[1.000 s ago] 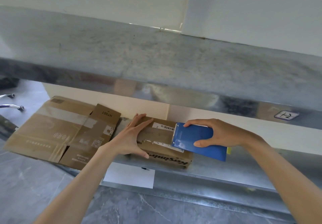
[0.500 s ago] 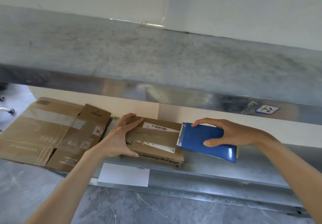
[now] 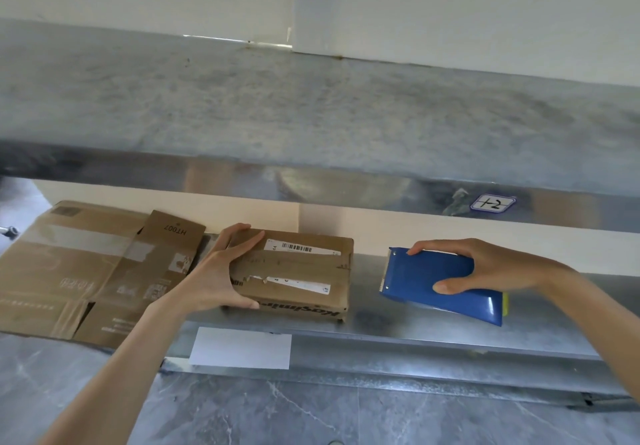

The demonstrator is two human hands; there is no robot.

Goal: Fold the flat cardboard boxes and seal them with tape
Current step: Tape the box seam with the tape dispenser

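Our left hand (image 3: pixel 218 271) grips the taped cardboard box (image 3: pixel 304 271) by its left end | our right hand (image 3: pixel 485 268) clasps a blue tape dispenser (image 3: pixel 422 280), held apart from the box's right end | box sits on a metal shelf (image 3: pixel 398 326), flattened cartons (image 3: pixel 86 264) lying just left.

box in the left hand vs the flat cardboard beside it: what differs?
The box is folded up and closed; the flat cardboard lies collapsed with its flaps spread. The left hand grips the box's end; no hand holds the flat cardboard. The box carries a white barcode label; the flat cardboard shows the print HT007. Both are brown, bear old tape and lie on the metal shelf.
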